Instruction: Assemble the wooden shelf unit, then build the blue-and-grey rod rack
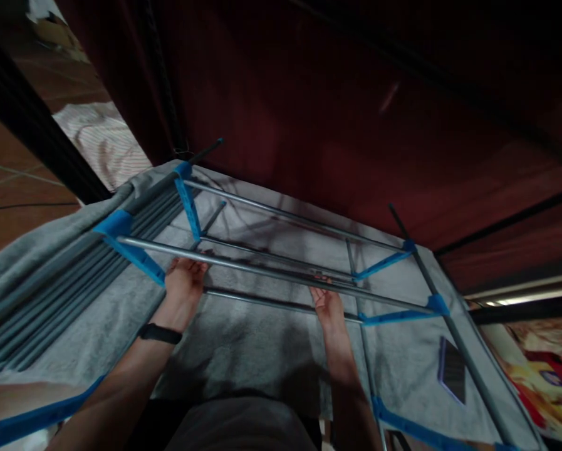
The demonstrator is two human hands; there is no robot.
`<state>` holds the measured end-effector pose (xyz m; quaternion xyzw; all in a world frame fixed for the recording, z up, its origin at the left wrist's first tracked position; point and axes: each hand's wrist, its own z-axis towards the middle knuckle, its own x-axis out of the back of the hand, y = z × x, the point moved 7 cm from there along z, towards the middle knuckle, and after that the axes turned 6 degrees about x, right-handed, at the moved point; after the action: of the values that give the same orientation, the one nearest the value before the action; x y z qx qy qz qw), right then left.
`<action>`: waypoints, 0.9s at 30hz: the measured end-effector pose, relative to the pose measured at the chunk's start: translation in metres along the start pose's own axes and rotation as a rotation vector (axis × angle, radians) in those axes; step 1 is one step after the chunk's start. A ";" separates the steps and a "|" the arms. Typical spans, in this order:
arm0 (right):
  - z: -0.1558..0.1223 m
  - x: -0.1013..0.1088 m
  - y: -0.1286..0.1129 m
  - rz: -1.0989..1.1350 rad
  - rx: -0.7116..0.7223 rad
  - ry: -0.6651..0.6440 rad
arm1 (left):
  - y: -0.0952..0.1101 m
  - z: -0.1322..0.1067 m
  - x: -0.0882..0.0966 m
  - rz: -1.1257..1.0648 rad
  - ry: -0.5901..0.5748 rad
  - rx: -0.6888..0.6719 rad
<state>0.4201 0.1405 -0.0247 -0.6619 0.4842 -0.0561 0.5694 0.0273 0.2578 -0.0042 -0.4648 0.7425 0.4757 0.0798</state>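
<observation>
A rack of grey metal tubes with blue plastic brackets (137,254) stands over a grey cloth (252,341). My left hand (185,285), with a black band on the wrist, reaches under the front upper rod (262,270) near its left end. Its fingers curl up around a metal rod just behind that one. Farther right, my right hand (328,304) is palm up, its bent fingers at the same rod. The front upper rod partly hides the fingers of both hands. Below them runs the front lower rod (257,299).
Several loose grey tubes (78,275) lie side by side on the left. A phone (452,369) rests on the cloth at right, beside a long side tube (473,363). Dark red fabric (309,125) hangs behind the rack. A striped cloth (104,138) lies beyond, at left.
</observation>
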 end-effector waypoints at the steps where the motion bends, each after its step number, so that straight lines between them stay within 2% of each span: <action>1: 0.001 -0.005 -0.001 0.009 -0.013 -0.054 | 0.000 0.001 0.001 -0.002 0.021 0.002; 3: 0.003 -0.011 -0.003 0.019 -0.006 -0.146 | -0.001 0.003 0.003 0.000 0.061 0.013; 5: 0.007 -0.011 -0.003 0.013 0.019 -0.170 | -0.003 0.005 0.004 0.006 0.082 0.025; 14: 0.024 -0.005 0.006 0.014 0.070 -0.138 | -0.003 0.003 -0.001 0.028 0.098 0.116; 21: 0.028 -0.004 0.010 0.013 0.053 -0.132 | -0.008 0.004 -0.003 0.121 0.089 0.281; 27: 0.031 -0.003 0.010 0.014 0.059 -0.135 | -0.008 0.009 -0.001 0.104 0.050 0.284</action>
<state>0.4318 0.1653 -0.0422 -0.6437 0.4474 -0.0218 0.6205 0.0310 0.2642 -0.0137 -0.4217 0.8271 0.3574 0.1016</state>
